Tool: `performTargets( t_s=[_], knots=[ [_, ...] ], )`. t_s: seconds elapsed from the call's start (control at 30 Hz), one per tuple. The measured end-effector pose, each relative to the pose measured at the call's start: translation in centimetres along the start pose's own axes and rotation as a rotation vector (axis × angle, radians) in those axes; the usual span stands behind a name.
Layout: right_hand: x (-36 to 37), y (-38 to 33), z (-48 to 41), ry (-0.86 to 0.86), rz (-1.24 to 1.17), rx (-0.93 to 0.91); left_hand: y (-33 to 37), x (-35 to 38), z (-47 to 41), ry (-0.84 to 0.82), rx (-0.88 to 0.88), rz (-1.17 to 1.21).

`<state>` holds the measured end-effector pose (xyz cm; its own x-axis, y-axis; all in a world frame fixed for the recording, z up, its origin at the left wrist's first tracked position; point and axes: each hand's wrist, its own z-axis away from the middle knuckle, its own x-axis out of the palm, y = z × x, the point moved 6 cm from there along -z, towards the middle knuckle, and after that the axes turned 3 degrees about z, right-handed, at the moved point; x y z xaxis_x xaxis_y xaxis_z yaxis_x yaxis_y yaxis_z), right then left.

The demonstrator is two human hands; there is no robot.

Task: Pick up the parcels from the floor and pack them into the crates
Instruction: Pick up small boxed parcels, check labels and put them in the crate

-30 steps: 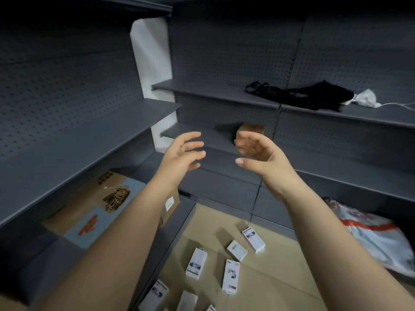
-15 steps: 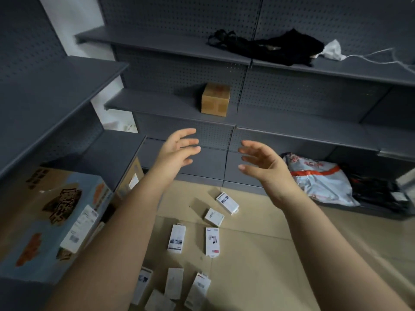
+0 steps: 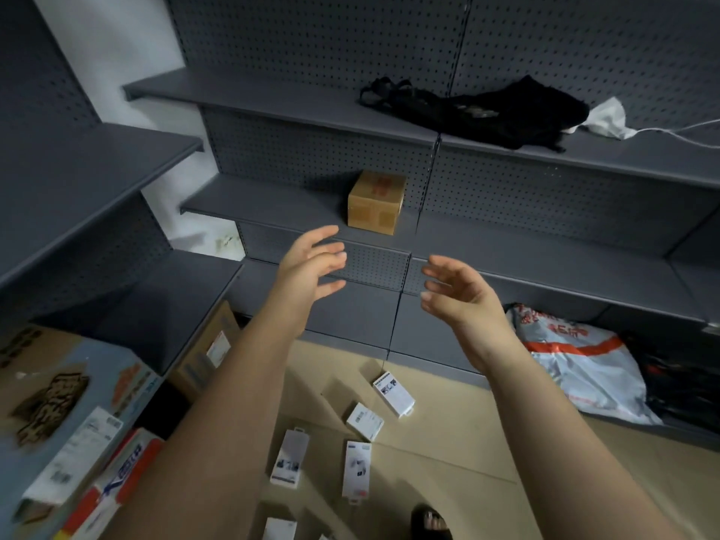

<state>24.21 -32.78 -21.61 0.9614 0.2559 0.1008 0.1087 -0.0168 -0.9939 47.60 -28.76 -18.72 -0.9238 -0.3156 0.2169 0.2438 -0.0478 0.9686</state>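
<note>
Left grip [image 3: 311, 267], right grip [image 3: 459, 294]: raised, fingers apart, empty. Parcels [image 3: 356, 467]: scattered on floor [image 3: 467, 442], near centre, well below. Risk: flat, liable to slip from a hurried pinch; foot [image 3: 430, 520] treading on nearest.

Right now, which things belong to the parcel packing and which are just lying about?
Job: white boxes on the floor; left hand, right hand, both empty.
Lying about: brown carton on the shelf; black cloth; white mask.

Nothing is legible: red print on the mailer bag [image 3: 576, 356] and labels on the parcels [image 3: 393, 393] are blurred.
</note>
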Motion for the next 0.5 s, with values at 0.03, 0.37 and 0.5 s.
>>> performTargets(
  t_s=[0.03,0.37,0.5],
  knots=[
    [-1.1,0.1,-1.3,-0.019,0.004,0.014,-0.3,1.0,-1.0,0.017,-0.004,0.009],
    [-10.0,2.5,-11.0,-0.232,-0.012,0.146,-4.5,9.6,-7.0,0.163,-0.009,0.064],
    [-11.8,4.9,-13.1,-0.235,-0.111,0.232,-8.1,10.3,-8.2,0.226,-0.015,0.096]
  ],
)
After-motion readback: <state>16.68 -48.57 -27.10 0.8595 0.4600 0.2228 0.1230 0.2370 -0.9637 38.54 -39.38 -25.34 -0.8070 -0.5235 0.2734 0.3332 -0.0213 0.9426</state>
